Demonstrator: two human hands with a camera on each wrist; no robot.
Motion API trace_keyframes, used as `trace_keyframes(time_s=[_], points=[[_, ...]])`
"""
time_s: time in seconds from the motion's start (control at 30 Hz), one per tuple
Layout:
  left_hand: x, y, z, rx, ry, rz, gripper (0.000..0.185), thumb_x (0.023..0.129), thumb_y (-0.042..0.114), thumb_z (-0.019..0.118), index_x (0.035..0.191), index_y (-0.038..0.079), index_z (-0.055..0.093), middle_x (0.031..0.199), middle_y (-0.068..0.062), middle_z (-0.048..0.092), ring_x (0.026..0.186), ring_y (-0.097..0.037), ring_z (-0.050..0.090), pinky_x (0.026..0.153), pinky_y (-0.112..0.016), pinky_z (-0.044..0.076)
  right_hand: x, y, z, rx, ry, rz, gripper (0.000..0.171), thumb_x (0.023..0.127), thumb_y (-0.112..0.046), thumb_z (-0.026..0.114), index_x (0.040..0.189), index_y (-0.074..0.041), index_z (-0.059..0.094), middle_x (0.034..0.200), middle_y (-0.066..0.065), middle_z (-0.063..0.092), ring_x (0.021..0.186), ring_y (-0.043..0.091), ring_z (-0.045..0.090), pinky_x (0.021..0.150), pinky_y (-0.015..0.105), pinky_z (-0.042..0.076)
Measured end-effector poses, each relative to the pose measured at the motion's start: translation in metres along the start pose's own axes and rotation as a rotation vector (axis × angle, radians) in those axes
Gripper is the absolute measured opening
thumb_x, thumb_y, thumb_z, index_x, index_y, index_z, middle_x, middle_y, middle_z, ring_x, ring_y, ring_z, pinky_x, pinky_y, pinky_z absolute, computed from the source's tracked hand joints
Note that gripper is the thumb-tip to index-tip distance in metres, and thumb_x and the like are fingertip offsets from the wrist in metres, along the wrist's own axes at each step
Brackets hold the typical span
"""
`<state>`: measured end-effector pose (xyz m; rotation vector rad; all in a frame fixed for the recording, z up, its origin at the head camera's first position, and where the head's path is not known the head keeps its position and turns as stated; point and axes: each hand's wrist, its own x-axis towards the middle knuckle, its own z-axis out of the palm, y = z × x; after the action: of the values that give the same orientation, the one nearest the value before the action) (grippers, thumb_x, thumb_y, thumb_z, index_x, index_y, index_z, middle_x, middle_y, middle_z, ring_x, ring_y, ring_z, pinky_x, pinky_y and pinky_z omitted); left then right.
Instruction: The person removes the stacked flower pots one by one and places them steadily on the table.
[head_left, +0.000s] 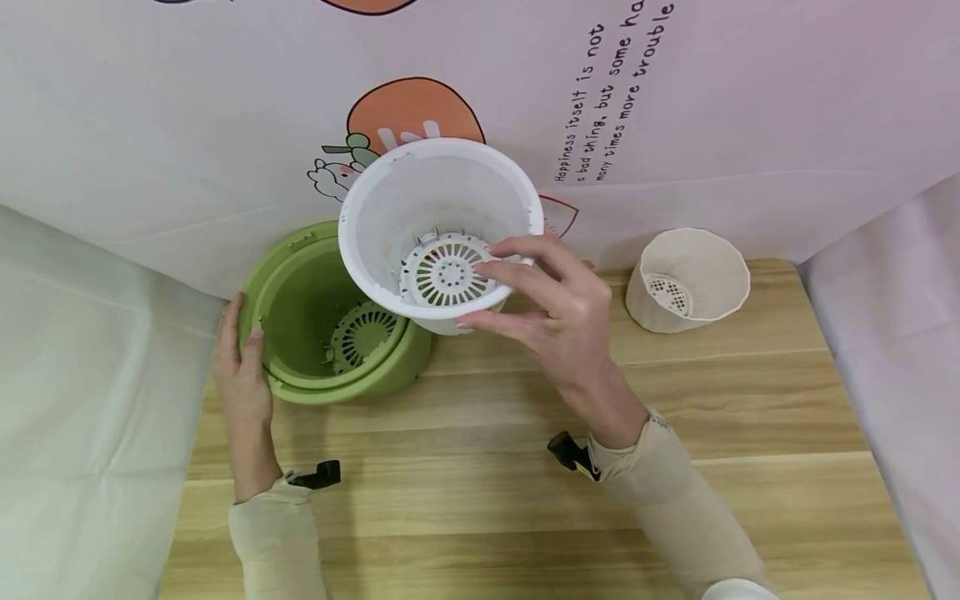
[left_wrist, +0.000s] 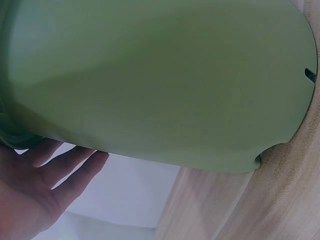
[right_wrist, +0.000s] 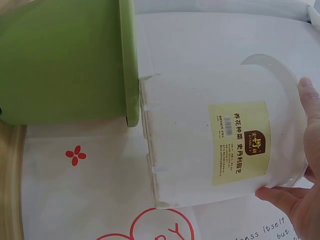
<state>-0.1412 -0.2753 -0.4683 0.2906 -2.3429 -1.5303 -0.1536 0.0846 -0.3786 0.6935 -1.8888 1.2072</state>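
Note:
A white plastic flower pot (head_left: 472, 187) with a slotted bottom is raised beside and partly above a green flower pot (head_left: 411, 362). My right hand (head_left: 573, 325) pinches the white pot's rim, fingers inside and thumb outside. A yellow label (right_wrist: 239, 142) with printed text shows on its outer wall; in the right wrist view its base is right at the green pot's rim. The green pot stands on the table at the left, double-rimmed, with a slotted disc (head_left: 363, 335) inside. My left hand (head_left: 246, 379) holds its left rim, thumb over the edge and fingers along the outer wall.
A smaller white pot (head_left: 712, 275) with a perforated bottom stands at the table's back right. The wooden table (head_left: 465, 500) meets a white printed cloth (head_left: 247, 100) at the back, with pale cloth at both sides. A black camera mount is on each wrist.

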Motion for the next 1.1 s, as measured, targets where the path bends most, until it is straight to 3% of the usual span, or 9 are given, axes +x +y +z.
trace_keyframes(time_s=[0.27, 1.1], points=[[0.002, -0.002, 0.002, 0.013, -0.017, 0.009, 0.049, 0.105, 0.017, 0.042, 0.154, 0.022, 0.038, 0.161, 0.002, 0.028, 0.147, -0.012, 0.021, 0.121, -0.027, 0.014, -0.003, 0.002, -0.007, 0.018, 0.047, 0.036, 0.048, 0.072, -0.047, 0.082, 0.089, -0.002, 0.079, 0.099, 0.015, 0.071, 0.086, 0.026, 0.066, 0.078, 0.026, 0.053], [0.0, -0.001, 0.0, -0.01, -0.012, 0.023, 0.049, 0.104, 0.015, 0.041, 0.153, 0.021, 0.039, 0.161, 0.0, 0.029, 0.148, -0.015, 0.022, 0.121, -0.028, 0.014, -0.011, 0.006, -0.018, 0.034, 0.094, 0.072, 0.047, 0.072, -0.046, 0.083, 0.087, -0.002, 0.079, 0.096, 0.015, 0.071, 0.079, 0.026, 0.063, 0.07, 0.021, 0.044]])
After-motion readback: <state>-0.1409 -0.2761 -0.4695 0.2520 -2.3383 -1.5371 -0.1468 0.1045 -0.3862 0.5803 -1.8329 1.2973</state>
